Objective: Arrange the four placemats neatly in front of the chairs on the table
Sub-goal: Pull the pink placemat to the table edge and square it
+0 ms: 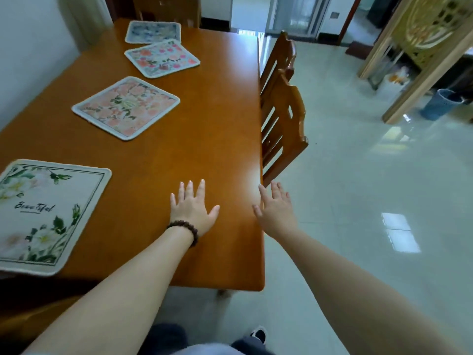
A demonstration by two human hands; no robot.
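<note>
Four placemats lie along the left side of the wooden table (204, 129). Nearest is a white mat with green leaves and script lettering (43, 213). Beyond it a pink floral mat (125, 106) lies turned at an angle. Further back is a mat with red flowers (161, 57), also skewed, and a blue-grey mat (153, 32) at the far end. My left hand (194, 208), with a dark bead bracelet, is spread flat over the bare tabletop. My right hand (276, 208) is open at the table's right edge. Neither hand touches a mat.
Two wooden chairs (284, 116) are tucked in along the right edge, and another chair back (166, 8) stands at the far end. A white wall runs along the left. A glossy tiled floor (358, 188), a blue bin (440, 103) and a wooden partition lie to the right.
</note>
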